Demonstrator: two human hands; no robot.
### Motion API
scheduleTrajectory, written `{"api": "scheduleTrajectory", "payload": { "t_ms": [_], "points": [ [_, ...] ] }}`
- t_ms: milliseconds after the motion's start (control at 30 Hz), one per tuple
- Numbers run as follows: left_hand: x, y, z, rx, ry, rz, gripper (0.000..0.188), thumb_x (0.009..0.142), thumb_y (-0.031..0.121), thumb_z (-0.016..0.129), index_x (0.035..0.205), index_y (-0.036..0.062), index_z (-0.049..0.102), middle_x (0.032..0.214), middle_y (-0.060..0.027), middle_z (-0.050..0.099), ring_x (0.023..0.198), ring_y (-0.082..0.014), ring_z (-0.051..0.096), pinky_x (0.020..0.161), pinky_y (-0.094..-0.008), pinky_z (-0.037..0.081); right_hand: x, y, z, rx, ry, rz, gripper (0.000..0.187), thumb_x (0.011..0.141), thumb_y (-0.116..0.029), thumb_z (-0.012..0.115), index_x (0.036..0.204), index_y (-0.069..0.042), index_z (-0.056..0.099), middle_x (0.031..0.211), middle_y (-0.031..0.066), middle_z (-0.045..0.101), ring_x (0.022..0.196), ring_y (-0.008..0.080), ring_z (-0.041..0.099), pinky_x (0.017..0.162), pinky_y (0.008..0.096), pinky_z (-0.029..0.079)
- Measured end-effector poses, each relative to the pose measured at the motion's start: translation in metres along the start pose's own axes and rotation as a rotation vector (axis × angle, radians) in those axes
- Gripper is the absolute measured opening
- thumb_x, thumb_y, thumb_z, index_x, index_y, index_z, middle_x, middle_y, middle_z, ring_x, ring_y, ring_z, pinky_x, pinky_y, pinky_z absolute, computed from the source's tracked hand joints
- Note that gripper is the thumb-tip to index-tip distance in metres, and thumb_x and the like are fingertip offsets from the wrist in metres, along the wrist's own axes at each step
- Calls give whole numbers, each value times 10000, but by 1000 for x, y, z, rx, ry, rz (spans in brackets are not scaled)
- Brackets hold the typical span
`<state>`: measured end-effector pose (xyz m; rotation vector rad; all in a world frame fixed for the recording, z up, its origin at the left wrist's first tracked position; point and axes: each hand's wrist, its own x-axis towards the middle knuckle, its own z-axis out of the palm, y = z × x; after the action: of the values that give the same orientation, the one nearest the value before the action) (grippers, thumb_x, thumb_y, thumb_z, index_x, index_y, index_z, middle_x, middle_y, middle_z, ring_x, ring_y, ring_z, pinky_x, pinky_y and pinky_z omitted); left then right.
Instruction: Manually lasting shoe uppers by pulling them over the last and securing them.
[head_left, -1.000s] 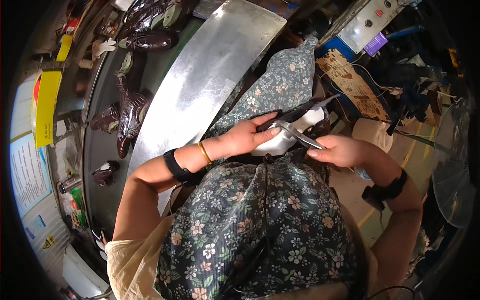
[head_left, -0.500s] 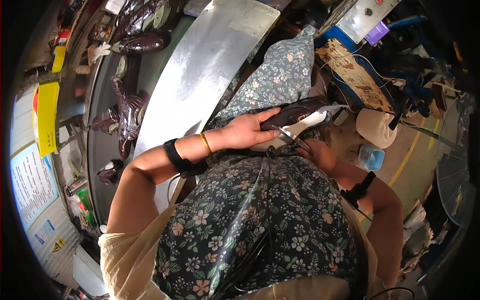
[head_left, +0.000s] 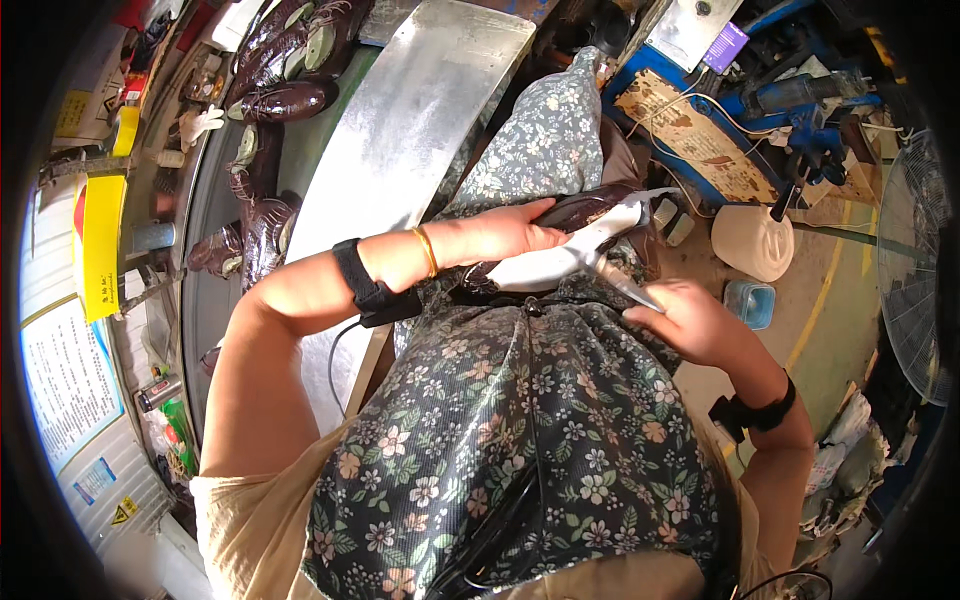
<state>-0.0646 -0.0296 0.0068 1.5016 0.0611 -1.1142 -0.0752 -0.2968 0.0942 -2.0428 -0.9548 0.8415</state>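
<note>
Dark shoe (head_left: 545,267) in the grasping left hand (head_left: 508,235), near the right hand (head_left: 690,318) (closed around a metal tool (head_left: 630,289)).

A glossy shoe (head_left: 545,264) with a smooth white underside and a shiny metal tool (head_left: 630,286) contrast with a matt cloth apron (head_left: 470,430), a burnished metal counter (head_left: 400,130) and a rough, flaking panel (head_left: 698,132).

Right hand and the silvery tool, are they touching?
Touching: the head view shows the right hand closed around one end of the silvery tool.
</note>
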Motion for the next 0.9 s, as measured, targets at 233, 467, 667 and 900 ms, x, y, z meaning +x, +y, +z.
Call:
{"api": "scheduleTrajectory", "payload": {
  "t_ms": [233, 467, 667, 900],
  "points": [
    [-34, -1, -2, 91, -14, 164, 1032, 790, 263, 806, 1529, 19, 128, 1316, -139, 543, 1176, -184, 536, 1003, -288, 426, 36, -1, 9, 61, -49, 295, 445, 997, -365, 508, 893, 62, 575, 712, 201, 615, 599, 278, 579, 592, 407, 460],
    [-49, -10, 14, -369, -30, 223, 983, 801, 90, 760, 1534, 15, 110, 1345, -109, 486, 1199, -181, 470, 1038, -287, 373, 58, -18, -6, 0, -152, 151, 293, 999, -242, 491, 902, 22, 574, 685, 160, 589, 607, 317, 595, 599, 409, 470],
    [-105, -22, 13, -77, 549, 486, 1125, 752, 2, 781, 1545, 62, -16, 1427, -156, 438, 1229, -173, 460, 1050, -295, 352, 98, -11, -61, 347, 281, 5, 359, 1017, -324, 465, 856, -23, 576, 709, 35, 587, 634, 86, 530, 590, 248, 451],
    [-189, -11, -7, 143, 1185, 486, 1191, 754, 66, 746, 1508, 85, -176, 1038, -214, 685, 952, -335, 690, 845, -341, 520, 333, 75, 12, -193, 630, 122, 384, 850, -224, 619, 1122, 35, 537, 1091, 296, 590, 975, 487, 567, 860, 510, 461]
  ]
}}
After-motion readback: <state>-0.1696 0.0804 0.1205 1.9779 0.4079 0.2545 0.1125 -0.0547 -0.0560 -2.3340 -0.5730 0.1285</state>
